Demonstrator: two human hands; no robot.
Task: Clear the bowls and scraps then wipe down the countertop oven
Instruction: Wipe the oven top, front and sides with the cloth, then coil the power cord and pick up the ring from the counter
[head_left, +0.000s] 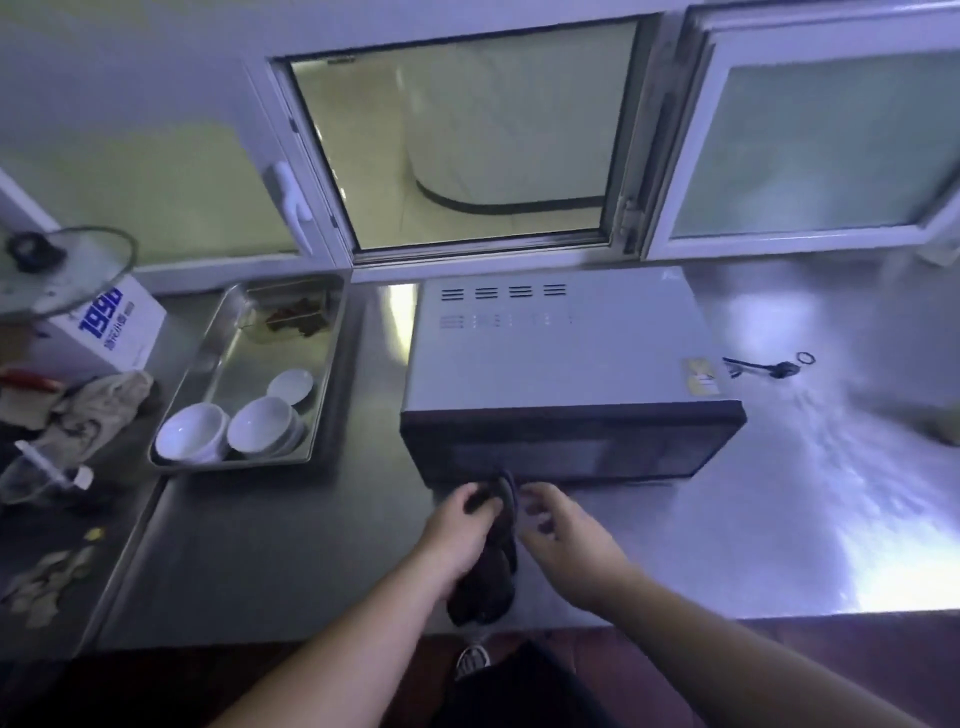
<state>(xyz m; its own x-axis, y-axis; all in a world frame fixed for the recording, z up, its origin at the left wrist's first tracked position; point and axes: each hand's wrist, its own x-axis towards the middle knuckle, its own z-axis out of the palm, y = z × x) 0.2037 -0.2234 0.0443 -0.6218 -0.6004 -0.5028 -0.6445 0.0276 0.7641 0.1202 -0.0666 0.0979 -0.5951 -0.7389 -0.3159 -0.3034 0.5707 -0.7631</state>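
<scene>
The silver countertop oven (561, 348) with a dark front stands in the middle of the steel counter (291, 551). Just in front of its door, my left hand (460, 530) grips a dark cloth (488, 577) that hangs down from it. My right hand (563, 535) pinches the cloth's top edge from the right. To the oven's left, a steel tray (228, 358) holds white bowls (195, 431) and a small white dish (291, 385) at its near end, and dark scraps (293, 317) at its far end.
A white box (111, 332) with a glass lid (62, 270) above it, and a crumpled rag (101, 410), sit at the far left. Scraps (47, 577) lie on the dark surface lower left. A black cord plug (769, 366) lies right of the oven. An open window is behind.
</scene>
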